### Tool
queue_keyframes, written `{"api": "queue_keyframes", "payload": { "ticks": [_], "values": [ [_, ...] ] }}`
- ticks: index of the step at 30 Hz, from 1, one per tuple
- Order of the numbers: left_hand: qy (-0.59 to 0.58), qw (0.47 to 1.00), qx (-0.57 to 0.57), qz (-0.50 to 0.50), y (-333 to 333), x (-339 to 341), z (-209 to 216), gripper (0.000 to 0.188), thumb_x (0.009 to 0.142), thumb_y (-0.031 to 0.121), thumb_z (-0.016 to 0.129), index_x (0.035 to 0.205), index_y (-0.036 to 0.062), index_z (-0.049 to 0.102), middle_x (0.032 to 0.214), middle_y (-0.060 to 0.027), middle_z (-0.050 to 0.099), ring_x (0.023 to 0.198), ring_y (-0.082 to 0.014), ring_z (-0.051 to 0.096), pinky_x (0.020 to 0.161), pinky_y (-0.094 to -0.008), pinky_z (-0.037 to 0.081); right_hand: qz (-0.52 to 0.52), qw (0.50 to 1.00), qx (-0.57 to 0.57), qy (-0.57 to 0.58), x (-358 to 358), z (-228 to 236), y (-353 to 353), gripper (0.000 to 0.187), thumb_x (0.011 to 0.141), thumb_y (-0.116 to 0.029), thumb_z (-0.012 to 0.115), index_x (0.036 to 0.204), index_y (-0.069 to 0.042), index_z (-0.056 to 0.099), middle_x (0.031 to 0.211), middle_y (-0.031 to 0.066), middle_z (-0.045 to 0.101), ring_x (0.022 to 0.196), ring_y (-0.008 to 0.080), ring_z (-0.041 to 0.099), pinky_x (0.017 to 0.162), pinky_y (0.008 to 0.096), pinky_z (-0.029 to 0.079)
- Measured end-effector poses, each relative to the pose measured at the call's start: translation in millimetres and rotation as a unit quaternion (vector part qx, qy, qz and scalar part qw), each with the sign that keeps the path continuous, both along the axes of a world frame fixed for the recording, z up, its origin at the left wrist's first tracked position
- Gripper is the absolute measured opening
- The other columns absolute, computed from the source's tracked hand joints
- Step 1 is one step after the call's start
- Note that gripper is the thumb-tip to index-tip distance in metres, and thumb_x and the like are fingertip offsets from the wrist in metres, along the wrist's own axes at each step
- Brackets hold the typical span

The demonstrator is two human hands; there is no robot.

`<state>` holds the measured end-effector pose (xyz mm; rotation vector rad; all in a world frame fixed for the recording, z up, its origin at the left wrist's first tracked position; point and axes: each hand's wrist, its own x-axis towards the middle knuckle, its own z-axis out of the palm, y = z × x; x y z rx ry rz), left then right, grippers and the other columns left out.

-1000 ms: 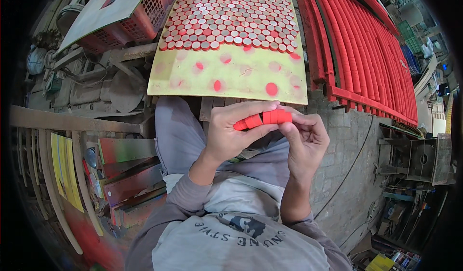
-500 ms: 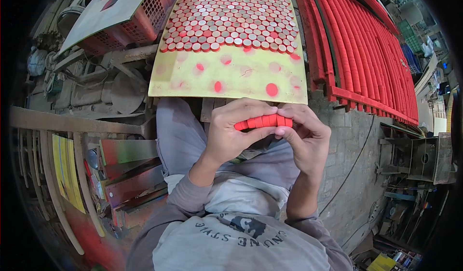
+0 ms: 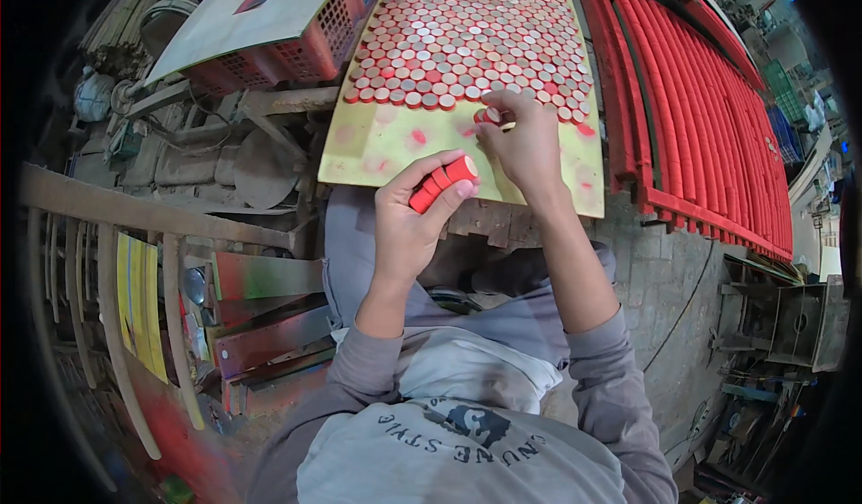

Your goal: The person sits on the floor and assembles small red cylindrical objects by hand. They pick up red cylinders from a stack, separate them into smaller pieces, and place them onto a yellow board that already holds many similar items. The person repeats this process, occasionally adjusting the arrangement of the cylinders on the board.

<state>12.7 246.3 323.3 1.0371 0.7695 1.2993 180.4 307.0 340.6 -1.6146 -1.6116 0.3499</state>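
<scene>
A short stack of red discs with pale end faces lies tilted in my left hand, fingers and thumb closed around it, above the near edge of a yellow board. My right hand pinches a single red-edged disc between thumb and fingertips, close to the front row of the laid-out discs. Many such discs stand in tight rows on the board, pale faces up, covering its far part. Red round paint marks dot the board's near strip.
On the right, a red rack carries long red rows. A plastic crate with a pale panel on top stands at the far left. Wooden rails and painted boards are at my left, a paved floor at my right.
My hands have come apart. The left keeps a shorter stack, while the right has moved forward over the board with one disc. The view has shifted slightly.
</scene>
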Motion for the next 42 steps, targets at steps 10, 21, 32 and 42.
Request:
{"api": "queue_keyframes", "payload": {
  "ticks": [10, 21, 32, 42],
  "values": [
    [-0.107, 0.990, -0.092, -0.029, 17, -24, -11, 0.035, 0.095, 0.003, 0.068, 0.128, -0.0044, 0.061, 0.114, -0.0136, 0.069, 0.096, -0.0168, 0.070, 0.088, -0.0296, 0.059, -0.034, 0.999, 0.002, 0.037, -25, -16, 20, 0.023, 0.072, 0.003, 0.075, 0.095, 0.006, 0.068, 0.083, 0.0208, 0.070, 0.075, 0.0316, 0.070, 0.068, 0.0382, 0.054],
    [-0.091, 0.990, -0.097, -0.034, 20, -24, -12, 0.036, 0.093, 0.003, 0.070, 0.127, -0.0057, 0.061, 0.116, -0.0149, 0.069, 0.097, -0.0172, 0.070, 0.090, -0.0305, 0.059, -0.082, 0.993, -0.050, 0.067, -19, 1, 6, 0.026, 0.072, -0.002, 0.082, 0.090, 0.006, 0.065, 0.077, 0.0167, 0.068, 0.065, 0.0236, 0.067, 0.062, 0.0348, 0.053],
    [-0.071, 0.990, -0.108, -0.060, 19, -20, -16, 0.042, 0.093, -0.001, 0.068, 0.133, -0.0053, 0.056, 0.122, -0.0188, 0.067, 0.104, -0.0209, 0.070, 0.094, -0.0308, 0.058, -0.082, 0.991, 0.050, 0.091, -10, -31, 15, 0.017, 0.073, 0.007, 0.077, 0.083, 0.006, 0.063, 0.076, 0.0170, 0.067, 0.067, 0.0247, 0.068, 0.063, 0.0340, 0.053],
    [-0.098, 0.988, -0.106, -0.059, 20, -19, -17, 0.036, 0.093, 0.001, 0.069, 0.127, -0.0061, 0.057, 0.120, -0.0188, 0.067, 0.104, -0.0233, 0.070, 0.094, -0.0323, 0.058, -0.116, 0.989, 0.059, 0.067, -12, -25, 16, 0.017, 0.073, 0.004, 0.078, 0.078, 0.005, 0.061, 0.072, 0.0156, 0.067, 0.065, 0.0231, 0.067, 0.060, 0.0335, 0.053]
  ]
}}
